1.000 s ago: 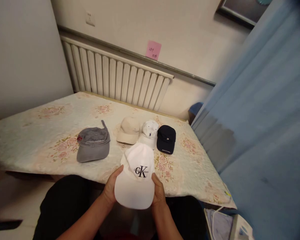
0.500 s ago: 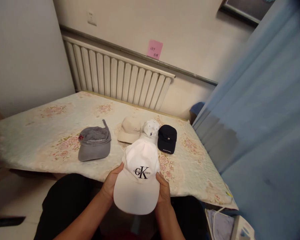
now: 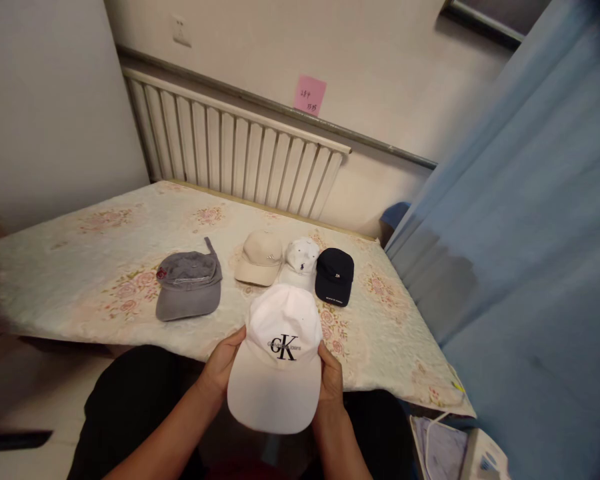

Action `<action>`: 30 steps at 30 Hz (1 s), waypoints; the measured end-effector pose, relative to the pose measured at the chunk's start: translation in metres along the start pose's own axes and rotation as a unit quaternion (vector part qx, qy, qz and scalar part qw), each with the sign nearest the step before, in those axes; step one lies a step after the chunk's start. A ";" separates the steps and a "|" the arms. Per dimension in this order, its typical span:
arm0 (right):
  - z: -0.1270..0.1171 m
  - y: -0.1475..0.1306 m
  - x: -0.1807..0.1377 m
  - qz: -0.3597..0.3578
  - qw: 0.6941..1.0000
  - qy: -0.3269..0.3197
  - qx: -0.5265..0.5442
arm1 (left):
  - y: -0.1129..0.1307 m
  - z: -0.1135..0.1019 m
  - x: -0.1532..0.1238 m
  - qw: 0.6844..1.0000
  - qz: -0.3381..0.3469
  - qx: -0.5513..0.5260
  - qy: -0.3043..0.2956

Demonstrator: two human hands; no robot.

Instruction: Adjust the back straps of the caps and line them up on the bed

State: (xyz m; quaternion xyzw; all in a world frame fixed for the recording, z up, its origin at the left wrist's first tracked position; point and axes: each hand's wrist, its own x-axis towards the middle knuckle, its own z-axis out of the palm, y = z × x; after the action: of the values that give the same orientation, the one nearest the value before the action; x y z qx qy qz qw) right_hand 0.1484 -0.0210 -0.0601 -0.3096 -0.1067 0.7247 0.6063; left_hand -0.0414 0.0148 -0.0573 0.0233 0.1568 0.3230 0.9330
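A white baseball cap [image 3: 275,393] with black lettering on its front is held above the near edge of the bed, brim towards me. My left hand [image 3: 224,360] grips its left side and my right hand [image 3: 331,377] its right side; the fingers behind the cap are hidden. Just beyond it, a smaller white cap [image 3: 300,259] lies partly covered from view, between a beige cap [image 3: 260,257] and a black cap [image 3: 335,277]. Farther left rests a grey cap [image 3: 189,287], its strap sticking up at the back.
The caps lie on a bed [image 3: 95,267] with a flowered cover. Behind it, a white radiator [image 3: 235,147] runs along the wall. A blue curtain [image 3: 505,267] hangs on the right, with a white box [image 3: 485,457] low at the front right.
The held white cap has dropped very slightly towards me, both hands still on its sides. The caps on the bed have stayed in place.
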 end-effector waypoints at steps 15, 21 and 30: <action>-0.011 -0.009 0.008 -0.043 0.999 0.006 0.029 | -0.003 0.007 -0.008 1.000 0.025 0.001 0.015; -0.009 -0.004 0.009 -0.035 0.999 0.007 -0.004 | 0.000 0.002 -0.007 0.999 0.028 0.000 0.025; -0.005 0.031 -0.020 0.008 1.000 -0.007 -0.017 | 0.006 0.020 -0.018 0.967 0.202 0.052 0.145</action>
State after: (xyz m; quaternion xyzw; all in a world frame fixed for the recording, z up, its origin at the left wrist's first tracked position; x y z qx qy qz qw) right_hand 0.1279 -0.0482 -0.0740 -0.3157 -0.1203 0.7300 0.5942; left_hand -0.0519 0.0100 -0.0320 0.0560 0.2987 0.4965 0.8131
